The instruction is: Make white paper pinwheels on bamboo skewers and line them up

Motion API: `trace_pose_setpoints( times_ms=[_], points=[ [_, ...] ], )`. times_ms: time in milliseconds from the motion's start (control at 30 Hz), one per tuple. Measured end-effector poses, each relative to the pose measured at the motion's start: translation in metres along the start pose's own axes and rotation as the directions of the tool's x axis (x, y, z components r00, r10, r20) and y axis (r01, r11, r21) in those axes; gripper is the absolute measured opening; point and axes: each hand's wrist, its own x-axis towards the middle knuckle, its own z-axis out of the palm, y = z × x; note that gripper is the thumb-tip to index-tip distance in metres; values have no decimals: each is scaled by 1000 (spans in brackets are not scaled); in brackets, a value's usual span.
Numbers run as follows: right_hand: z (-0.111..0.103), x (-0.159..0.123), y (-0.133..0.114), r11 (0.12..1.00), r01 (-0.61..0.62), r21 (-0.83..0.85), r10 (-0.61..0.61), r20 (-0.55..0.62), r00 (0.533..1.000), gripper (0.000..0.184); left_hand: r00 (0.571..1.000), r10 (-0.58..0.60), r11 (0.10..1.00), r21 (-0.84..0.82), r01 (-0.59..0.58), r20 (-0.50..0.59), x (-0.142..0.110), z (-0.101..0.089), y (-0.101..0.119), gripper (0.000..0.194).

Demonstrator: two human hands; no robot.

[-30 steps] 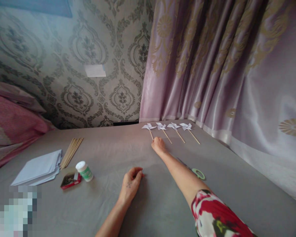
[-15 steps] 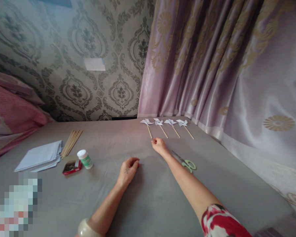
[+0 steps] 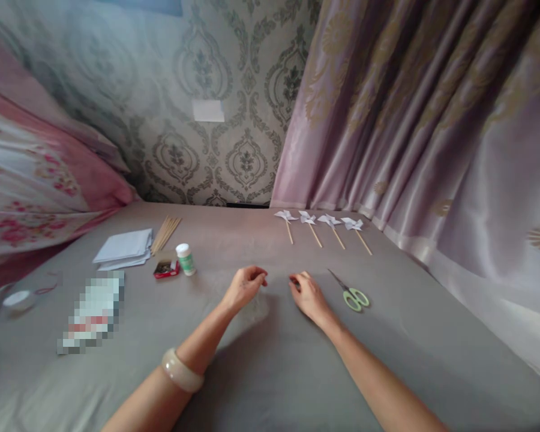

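Note:
My left hand (image 3: pixel 246 285) hovers over the middle of the grey cloth, its fingers loosely bent and apart, with nothing visible in them. Facing it, my right hand (image 3: pixel 306 294) is also loosely curled, a gap showing between thumb and fingers, and no object is seen there. Beyond the right hand lies a row of several white paper pinwheels on sticks, the leftmost pinwheel (image 3: pixel 286 217) being closest to the hands. Green-handled scissors (image 3: pixel 354 296) rest with blades parted slightly or closed, I cannot tell, just right of my right hand.
To the left are a stack of white paper (image 3: pixel 123 247), a bundle of wooden sticks (image 3: pixel 165 235), a red box of small items (image 3: pixel 166 269) and a white-capped bottle (image 3: pixel 185 260). A blurred packet (image 3: pixel 94 312) lies nearer. Curtains (image 3: pixel 342 120) hang along the right.
My right hand has let go of the leftmost pinwheel's stick and drawn back toward my left hand. The view has shifted left, bringing more of the left side into sight.

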Motion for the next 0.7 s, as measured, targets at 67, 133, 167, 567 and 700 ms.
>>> trace_pose_setpoints(
  times_ms=[67,133,167,567,700],
  points=[
    [5,-5,6,998,46,38,-42,-89,995,26,998,55,998,40,-55,1,-9,-14,15,19],
    [10,-7,14,992,97,77,-86,-132,987,29,993,118,991,74,-116,-29,-17,-32,29,21],
    [13,-8,18,989,114,93,-100,-143,985,31,989,140,987,84,-135,-51,-21,-43,35,22],
    [20,-9,31,986,156,52,-147,-153,977,40,788,120,977,215,16,-604,-33,-214,6,28],
    [21,-9,31,985,164,44,-155,-153,976,40,683,135,907,367,207,-718,-29,-272,-17,39]
  ],
)
